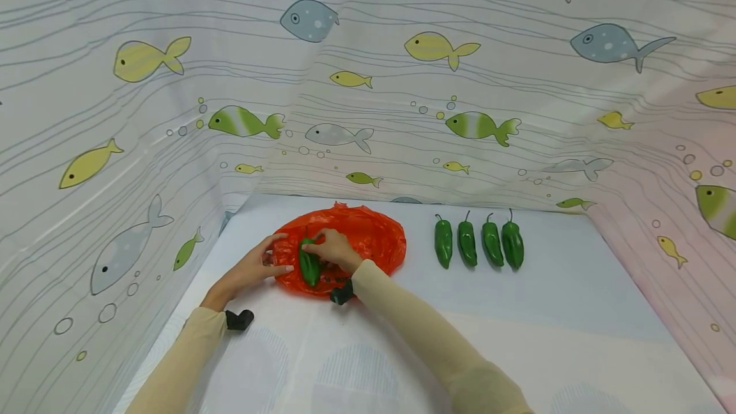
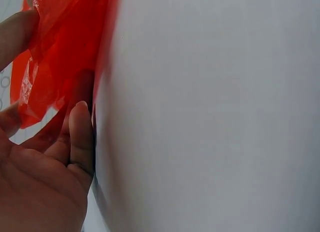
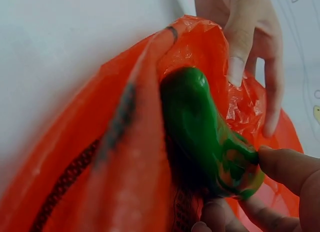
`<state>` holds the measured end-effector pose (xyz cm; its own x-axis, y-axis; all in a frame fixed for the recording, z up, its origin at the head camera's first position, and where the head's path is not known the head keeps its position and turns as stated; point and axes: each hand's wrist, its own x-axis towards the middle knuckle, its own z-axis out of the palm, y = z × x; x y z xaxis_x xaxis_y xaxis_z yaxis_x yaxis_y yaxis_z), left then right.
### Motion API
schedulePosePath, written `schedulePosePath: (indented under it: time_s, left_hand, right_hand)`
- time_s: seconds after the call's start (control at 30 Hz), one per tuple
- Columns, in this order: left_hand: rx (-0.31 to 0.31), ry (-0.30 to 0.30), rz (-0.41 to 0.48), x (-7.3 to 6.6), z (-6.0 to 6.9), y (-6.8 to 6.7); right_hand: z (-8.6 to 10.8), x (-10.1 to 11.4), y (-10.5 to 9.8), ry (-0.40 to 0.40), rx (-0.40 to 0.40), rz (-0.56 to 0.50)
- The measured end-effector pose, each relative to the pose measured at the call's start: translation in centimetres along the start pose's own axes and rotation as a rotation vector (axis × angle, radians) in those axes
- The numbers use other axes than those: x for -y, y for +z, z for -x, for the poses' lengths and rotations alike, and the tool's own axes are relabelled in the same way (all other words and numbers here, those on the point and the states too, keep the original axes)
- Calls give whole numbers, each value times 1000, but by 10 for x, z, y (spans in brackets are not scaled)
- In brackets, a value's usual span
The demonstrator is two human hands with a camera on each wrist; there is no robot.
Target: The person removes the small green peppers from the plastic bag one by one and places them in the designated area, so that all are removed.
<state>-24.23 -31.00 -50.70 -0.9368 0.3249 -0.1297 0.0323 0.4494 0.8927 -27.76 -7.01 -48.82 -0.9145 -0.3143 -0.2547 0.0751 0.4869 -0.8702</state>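
Note:
My right hand (image 1: 335, 249) pinches a glossy green chili pepper (image 1: 309, 264) near its stem end, over the red plastic bag (image 1: 379, 235). In the right wrist view, that chili pepper (image 3: 192, 117) lies tilted within the bag's open folds, its blunt tip toward the bag's edge. At the bag's left side is my left hand (image 1: 253, 271), thumb and fingers spread apart and touching the plastic. The left wrist view shows some fingers of the left hand (image 2: 45, 182) behind the thin red film (image 2: 75, 36), close to the table surface.
Several more green chili peppers (image 1: 467, 245) lie in a row on the white table (image 1: 517, 312), right of the bag, stems pointing away. Fish-patterned sheets (image 1: 391, 101) enclose the back and both sides. Black wrist cameras (image 1: 238, 320) sit at both wrists.

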Motion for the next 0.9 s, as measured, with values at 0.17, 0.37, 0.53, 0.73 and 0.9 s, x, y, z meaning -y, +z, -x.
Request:
schedulePosePath:
  time_s: [0.17, 0.37, 0.53, 0.73, 0.9]
  left_hand:
    - [7, 13, 1, -1, -1, 1]
    - [-2, -19, -1, -3, 1, 1]
    - [2, 4, -2, -4, 1, 1]
    - [-3, -8, -1, -5, 2, 0]
    - [-9, -30, -13, -4, 2, 1]
  right_hand:
    - [1, 2, -1, 1, 3, -7]
    - [2, 5, 1, 0, 29, -15]
    - [1, 7, 2, 22, 25, -9]
    - [2, 8, 2, 9, 49, -4]
    - [2, 7, 0, -5, 82, 0]
